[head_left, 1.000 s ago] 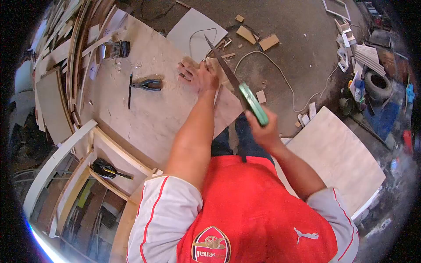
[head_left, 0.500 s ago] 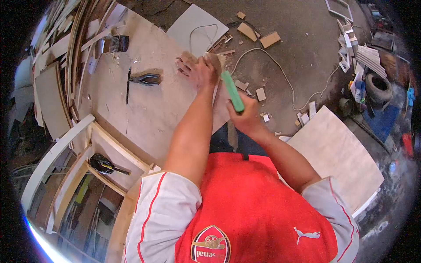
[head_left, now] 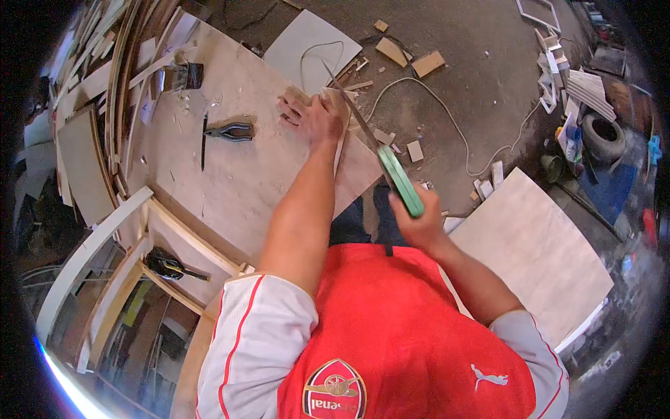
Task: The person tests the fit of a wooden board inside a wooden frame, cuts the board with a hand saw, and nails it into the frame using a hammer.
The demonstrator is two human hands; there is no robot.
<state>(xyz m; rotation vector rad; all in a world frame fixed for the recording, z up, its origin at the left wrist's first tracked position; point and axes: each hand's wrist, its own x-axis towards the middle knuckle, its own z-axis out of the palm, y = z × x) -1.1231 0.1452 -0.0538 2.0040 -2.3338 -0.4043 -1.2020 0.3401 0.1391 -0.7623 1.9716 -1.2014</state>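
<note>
My right hand point(head_left: 420, 215) is closed round the green handle of a handsaw point(head_left: 401, 180). Its narrow blade points up and away, running beside the piece of wood point(head_left: 339, 103) at the table's edge. My left hand point(head_left: 319, 120) presses down with curled fingers on that wood, holding it against the worktable point(head_left: 265, 178). The blade passes just right of my left knuckles; whether its teeth touch the wood I cannot tell. To the left on the tabletop lie pliers point(head_left: 232, 131) and a thin dark rod point(head_left: 204, 142).
A wooden frame point(head_left: 188, 227) stands at lower left, with a dark tool point(head_left: 167, 264) on it. Boards and strips point(head_left: 115, 84) are stacked at far left. Wood offcuts point(head_left: 428, 64) and a cable point(head_left: 447, 112) lie on the floor. A pale panel point(head_left: 534, 241) rests at right.
My right hand has drawn the saw back toward my body and to the right, showing more of its blade. My left hand stays on the wood.
</note>
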